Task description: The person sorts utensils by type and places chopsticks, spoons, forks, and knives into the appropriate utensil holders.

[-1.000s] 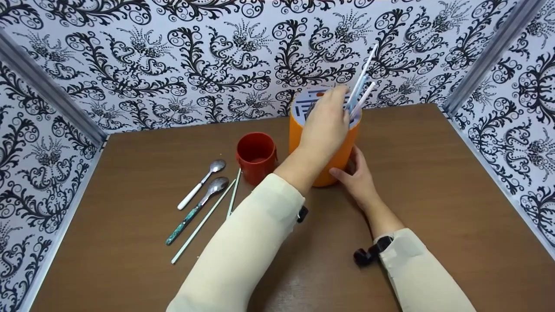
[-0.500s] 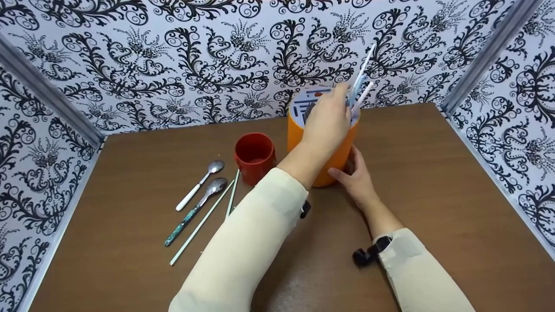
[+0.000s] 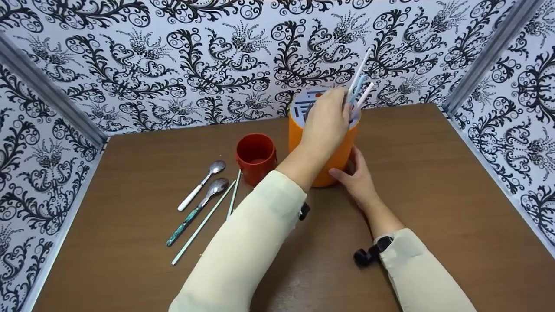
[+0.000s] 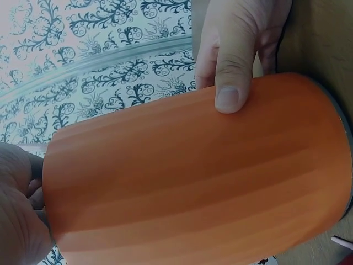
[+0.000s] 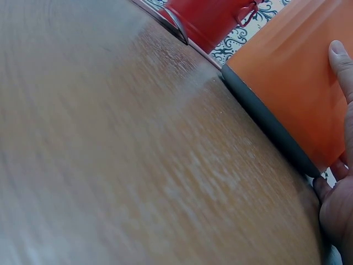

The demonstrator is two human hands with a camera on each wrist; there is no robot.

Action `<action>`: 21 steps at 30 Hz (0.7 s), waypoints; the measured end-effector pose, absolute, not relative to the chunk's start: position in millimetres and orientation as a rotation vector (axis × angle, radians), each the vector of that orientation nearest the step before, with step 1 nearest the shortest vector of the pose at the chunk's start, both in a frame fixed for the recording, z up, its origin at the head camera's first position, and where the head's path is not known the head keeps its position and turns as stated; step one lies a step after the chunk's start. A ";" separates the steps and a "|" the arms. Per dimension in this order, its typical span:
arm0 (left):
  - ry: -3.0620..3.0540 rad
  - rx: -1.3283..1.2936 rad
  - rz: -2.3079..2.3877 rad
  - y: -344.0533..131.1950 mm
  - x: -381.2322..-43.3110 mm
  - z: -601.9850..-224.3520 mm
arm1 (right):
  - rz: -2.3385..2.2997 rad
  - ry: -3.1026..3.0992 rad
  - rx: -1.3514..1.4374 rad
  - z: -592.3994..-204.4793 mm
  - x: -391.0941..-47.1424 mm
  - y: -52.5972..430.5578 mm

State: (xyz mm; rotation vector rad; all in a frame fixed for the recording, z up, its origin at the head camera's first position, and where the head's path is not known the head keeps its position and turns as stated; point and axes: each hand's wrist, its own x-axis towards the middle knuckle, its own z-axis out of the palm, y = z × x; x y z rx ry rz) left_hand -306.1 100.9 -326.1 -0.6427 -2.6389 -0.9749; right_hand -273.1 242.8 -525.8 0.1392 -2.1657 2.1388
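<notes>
An orange utensil holder (image 3: 323,175) with a slotted pale top stands upright on the table. My left hand (image 3: 325,119) is over its top, fingers curled at a long white chopstick (image 3: 360,67) that leans up to the right; its lower end is hidden by the hand. A bluish stick (image 3: 358,89) is close beside it, and a pinkish-white stick (image 3: 365,96) stands in the holder. In the left wrist view, my left hand (image 4: 19,207) is at the holder's top end. My right hand (image 3: 357,177) grips the holder low on its right side, thumb in front.
Left of the holder stands a red cup (image 3: 256,167). Further left lie a white-handled spoon (image 3: 197,188), a green-handled spoon (image 3: 195,214) and two pale green chopsticks (image 3: 204,223), one partly behind my left sleeve. Patterned walls (image 3: 208,56) enclose the table (image 3: 433,186).
The long white chopstick's top has shifted slightly left and down with my left hand. My right hand stays on the holder, which stands where it was.
</notes>
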 end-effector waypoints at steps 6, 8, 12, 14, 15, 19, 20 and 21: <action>-2.678 -0.629 -0.946 99.9 -304.1 -325.7 | 2.135 -2.163 0.135 -526.3 -274.3 243.1; -2.680 -0.628 -0.935 99.5 -302.7 -325.7 | 2.138 -2.166 0.128 -525.8 -274.0 242.6; -2.654 -0.652 -0.919 97.2 -298.0 -325.8 | 2.146 -2.166 0.118 -524.0 -273.7 241.9; -2.633 -0.671 -0.912 95.9 -294.5 -325.9 | 2.150 -2.162 0.113 -523.4 -273.9 241.7; -2.619 -0.684 -0.907 95.1 -292.4 -326.0 | 2.151 -2.162 0.112 -523.3 -274.1 241.6; -2.552 -0.750 -0.871 90.9 -282.0 -327.3 | 2.167 -2.150 0.110 -523.3 -274.7 241.1; -2.530 -0.767 -0.861 89.5 -279.1 -327.9 | 2.173 -2.144 0.110 -523.5 -274.8 241.0; -2.510 -0.784 -0.861 87.8 -276.0 -328.6 | 2.177 -2.139 0.110 -523.8 -275.0 241.0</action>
